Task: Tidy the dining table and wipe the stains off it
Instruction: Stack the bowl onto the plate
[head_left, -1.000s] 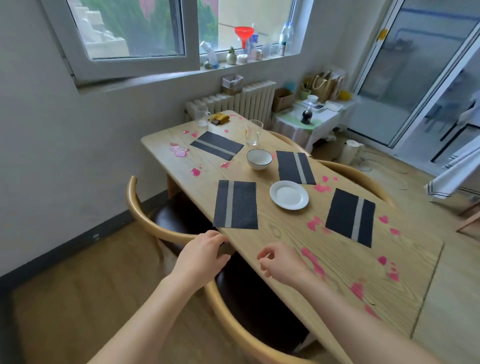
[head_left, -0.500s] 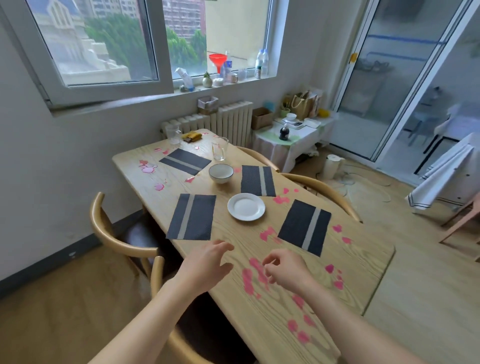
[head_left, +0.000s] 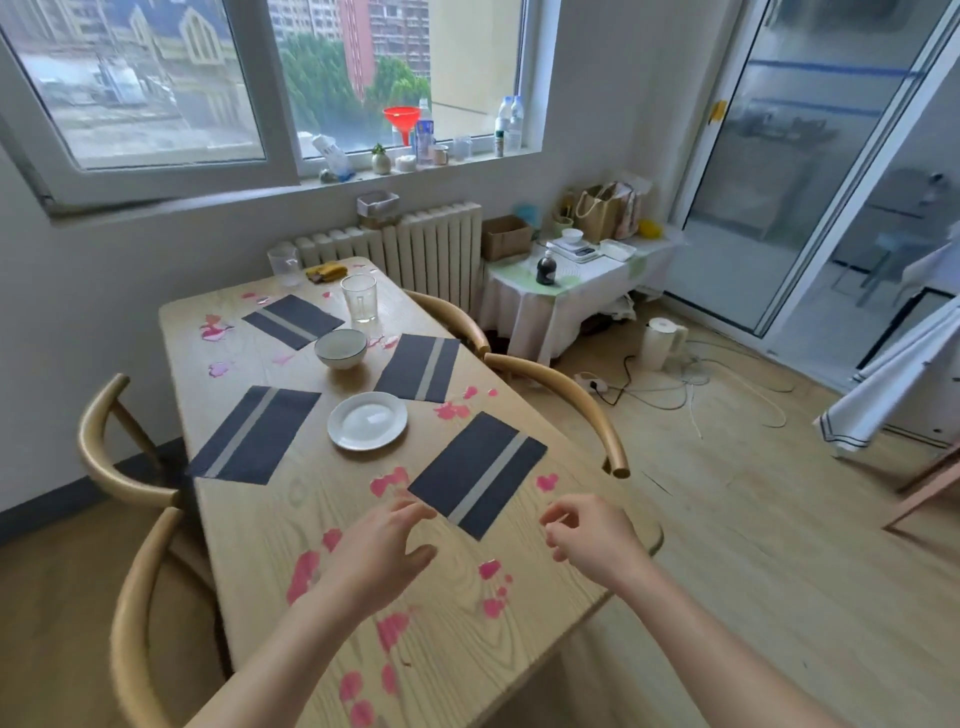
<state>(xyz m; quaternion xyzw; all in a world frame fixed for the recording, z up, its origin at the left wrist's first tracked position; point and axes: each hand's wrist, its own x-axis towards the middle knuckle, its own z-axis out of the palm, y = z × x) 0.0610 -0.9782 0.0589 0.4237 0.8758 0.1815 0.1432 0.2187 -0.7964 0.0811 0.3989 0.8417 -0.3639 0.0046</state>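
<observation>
A light wooden dining table (head_left: 322, 519) carries several dark placemats with a grey stripe, the nearest placemat (head_left: 478, 473) lying just beyond my hands. Pink stains (head_left: 304, 574) are scattered over the wood. A white plate (head_left: 367, 421) sits mid-table, a white bowl (head_left: 341, 348) behind it, a clear glass (head_left: 359, 298) and a measuring cup (head_left: 283, 265) farther back, beside a yellow cloth (head_left: 325, 271). My left hand (head_left: 382, 551) hovers over the near table with fingers spread, holding nothing. My right hand (head_left: 592, 540) hovers near the table's right edge, fingers loosely curled, empty.
Wooden chairs stand at the left (head_left: 104, 441), near left (head_left: 135, 623) and right (head_left: 576, 400) of the table. A radiator (head_left: 415, 249) and a cloth-covered side table (head_left: 571, 280) stand behind. A kettle (head_left: 660, 340) and cables (head_left: 691, 384) lie on the floor at right.
The view has shifted right along the table and both hands have moved forward toward the nearest placemat. My left hand's fingers have spread wider. Nothing was picked up.
</observation>
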